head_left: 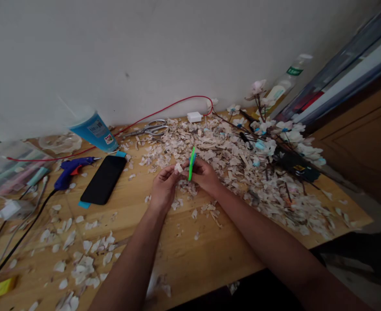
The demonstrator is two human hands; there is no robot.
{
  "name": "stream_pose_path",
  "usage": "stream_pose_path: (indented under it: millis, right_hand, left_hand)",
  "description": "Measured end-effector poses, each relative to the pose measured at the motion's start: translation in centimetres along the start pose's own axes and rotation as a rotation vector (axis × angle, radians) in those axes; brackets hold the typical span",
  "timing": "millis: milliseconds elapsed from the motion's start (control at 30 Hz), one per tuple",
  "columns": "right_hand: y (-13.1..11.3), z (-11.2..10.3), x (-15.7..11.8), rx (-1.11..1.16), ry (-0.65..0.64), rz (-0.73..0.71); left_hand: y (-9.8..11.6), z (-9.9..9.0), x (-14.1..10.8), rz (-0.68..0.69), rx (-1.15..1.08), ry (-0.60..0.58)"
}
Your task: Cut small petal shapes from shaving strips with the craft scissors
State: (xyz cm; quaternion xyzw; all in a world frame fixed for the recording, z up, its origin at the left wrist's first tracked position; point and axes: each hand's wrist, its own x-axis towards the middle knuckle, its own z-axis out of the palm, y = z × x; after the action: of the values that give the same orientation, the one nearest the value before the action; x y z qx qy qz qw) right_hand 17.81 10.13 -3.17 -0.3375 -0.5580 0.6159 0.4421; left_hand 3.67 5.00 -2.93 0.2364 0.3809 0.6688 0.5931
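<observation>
My left hand (163,186) is closed, its thumb and fingertips pinching a small pale petal (178,167). Close beside it, my right hand (205,177) grips a thin, bright green object (192,164) with a bit of blue along one side. The green object stands nearly upright, and its exact kind is unclear. Both hands are held just above the wooden table (196,259). Beyond and to the right of them spreads a wide heap of dried pale petals (235,151).
On the left lie a black phone (103,179), a blue glue gun (72,169), a tilted blue cup (96,132) and a plastic box (12,166). Scissors (153,127) and a white charger (194,117) rest at the back. Flower branches (268,138) and a bottle (284,86) are at right.
</observation>
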Motion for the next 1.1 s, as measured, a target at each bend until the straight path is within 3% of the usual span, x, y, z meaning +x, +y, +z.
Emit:
stream_pose_path:
  millis: [100, 200, 333, 467, 733, 1100]
  right_hand:
    - [-0.3, -0.3, -0.2, -0.082, 0.077, -0.071]
    - [-0.8, -0.8, -0.7, -0.317, 0.149, -0.205]
    - [-1.5, -1.1, -1.5, -0.815, 0.022, -0.429]
    - [-1.9, -0.7, -2.0, -1.105, -0.116, -0.425]
    - [-2.6, -0.4, -2.1, -1.238, -0.086, -0.335]
    - [-1.8, -0.7, -1.7, -1.156, -0.108, -0.320]
  left_hand:
    - [0.0, 0.1, 0.0, 0.068, -0.016, 0.094]
    - [0.5, -0.1, -0.1, 0.115, 0.006, 0.159]
    - [0.9, -0.8, 0.1, 0.218, 0.091, 0.239]
    - [0.9, -1.2, 0.5, 0.252, 0.094, 0.280]
    - [0.5, -0.6, 0.3, 0.191, -0.014, 0.261]
    - [0.4, -0.6, 0.3, 0.252, -0.044, 0.225]
